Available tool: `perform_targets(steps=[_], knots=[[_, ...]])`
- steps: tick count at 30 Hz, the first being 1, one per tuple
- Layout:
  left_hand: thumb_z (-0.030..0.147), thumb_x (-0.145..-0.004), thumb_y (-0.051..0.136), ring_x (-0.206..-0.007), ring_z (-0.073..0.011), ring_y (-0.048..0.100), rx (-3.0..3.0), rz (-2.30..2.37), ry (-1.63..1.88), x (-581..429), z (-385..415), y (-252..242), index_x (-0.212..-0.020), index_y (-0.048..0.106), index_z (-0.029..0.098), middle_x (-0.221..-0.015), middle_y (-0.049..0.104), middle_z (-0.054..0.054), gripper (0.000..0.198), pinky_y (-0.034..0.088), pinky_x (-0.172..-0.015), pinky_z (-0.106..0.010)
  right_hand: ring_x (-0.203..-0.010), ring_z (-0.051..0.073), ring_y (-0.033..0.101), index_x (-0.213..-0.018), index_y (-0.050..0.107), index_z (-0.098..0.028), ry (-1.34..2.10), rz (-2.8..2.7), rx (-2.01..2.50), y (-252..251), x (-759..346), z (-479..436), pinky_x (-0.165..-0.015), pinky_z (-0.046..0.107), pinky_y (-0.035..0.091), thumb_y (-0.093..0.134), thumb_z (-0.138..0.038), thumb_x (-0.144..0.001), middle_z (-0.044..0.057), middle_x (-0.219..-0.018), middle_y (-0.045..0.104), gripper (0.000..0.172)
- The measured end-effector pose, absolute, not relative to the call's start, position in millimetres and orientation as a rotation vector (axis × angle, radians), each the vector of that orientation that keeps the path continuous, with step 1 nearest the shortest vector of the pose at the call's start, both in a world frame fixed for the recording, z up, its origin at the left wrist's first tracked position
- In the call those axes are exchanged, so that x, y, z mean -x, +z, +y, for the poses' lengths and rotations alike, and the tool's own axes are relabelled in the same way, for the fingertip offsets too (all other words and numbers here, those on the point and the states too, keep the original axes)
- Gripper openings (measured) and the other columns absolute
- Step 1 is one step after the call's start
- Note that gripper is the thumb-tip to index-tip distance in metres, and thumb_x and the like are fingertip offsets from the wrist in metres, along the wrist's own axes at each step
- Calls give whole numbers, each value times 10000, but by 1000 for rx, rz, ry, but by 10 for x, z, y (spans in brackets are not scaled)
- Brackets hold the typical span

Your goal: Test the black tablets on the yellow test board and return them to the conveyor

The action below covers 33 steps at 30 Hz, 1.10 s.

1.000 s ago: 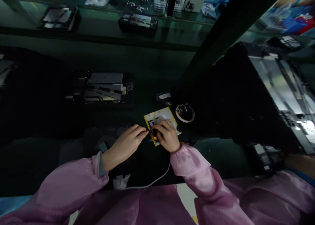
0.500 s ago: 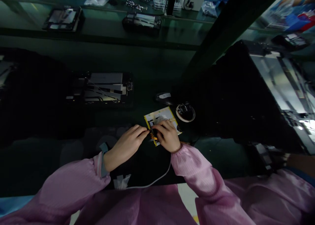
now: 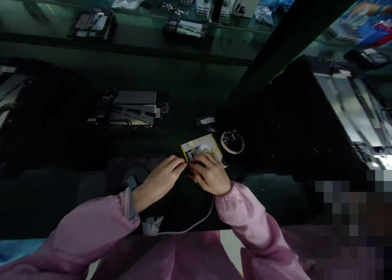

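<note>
A flat yellow and silver pack [image 3: 200, 146] with a small printed label lies on the dark green bench in front of me. My right hand [image 3: 211, 174] rests over its near end with the fingers curled and pressed down. My left hand [image 3: 161, 180] meets it from the left, fingertips pinched together at the pack's near left corner. Whatever the fingers grip there is too small and dark to name. Both arms wear pink sleeves.
A small round roll of tape [image 3: 232, 141] and a dark oval object [image 3: 206, 123] sit just beyond the pack. An opened flat device [image 3: 132, 110] lies to the left, more devices on the far shelf [image 3: 186, 28]. A grey cable [image 3: 196, 221] runs near my chest. A dark post [image 3: 275, 43] slants on the right.
My right hand has slid a little nearer to me and now hides the orange strip seen earlier at the pack's near edge. The view has shifted slightly.
</note>
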<state>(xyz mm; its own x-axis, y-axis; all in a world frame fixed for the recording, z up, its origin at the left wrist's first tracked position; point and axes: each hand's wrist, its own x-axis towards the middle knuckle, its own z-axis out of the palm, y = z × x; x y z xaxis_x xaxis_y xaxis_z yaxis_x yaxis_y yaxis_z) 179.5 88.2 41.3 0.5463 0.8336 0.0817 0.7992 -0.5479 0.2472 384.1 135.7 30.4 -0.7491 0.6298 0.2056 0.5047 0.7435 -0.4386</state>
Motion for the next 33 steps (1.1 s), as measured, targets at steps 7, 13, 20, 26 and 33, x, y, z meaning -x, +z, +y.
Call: perform_targets(steps=[7,13,20,26,33], knots=[[71,-895,405,-1065,-215,540,-2602,1368,341,-1801,875,429,-1165,563,128,-1150,607,-99,318,455,-954,-378,-982,218,557,-1037,675,-199,594,-2524,932,346,-3838,1356,-885,397,441,489,-268,-932,74,-1046,644,224],[172,-932,419,-932,-235,559,-2688,1522,420,-1889,704,547,-1025,615,124,-991,651,-99,222,454,-797,-387,-1042,201,580,-1128,614,-211,652,-2110,1200,556,-4202,1181,-905,362,484,410,-213,-952,80,-1091,627,269],[186,-954,381,-901,-213,584,-2600,1359,300,-2040,484,544,-1134,584,153,-970,664,-83,273,426,-824,-387,-966,232,560,-1129,612,-208,511,-2370,1397,346,-4465,867,-858,406,489,492,-129,-868,85,-1045,634,298],[259,-954,430,-962,-153,600,-2168,1120,658,-2115,476,722,-1054,635,224,-1031,661,-30,230,465,-861,-285,-1001,249,502,-1095,615,-192,148,-2363,1538,240,-4495,877,-856,388,452,562,-162,-843,105,-1089,585,259],[291,-923,491,-851,-147,633,-1899,1120,866,-2076,484,753,-944,676,207,-927,681,-33,205,485,-799,-260,-916,251,457,-931,622,-184,-218,-2276,1761,245,-4447,823,-746,361,396,567,-194,-849,104,-975,592,99]])
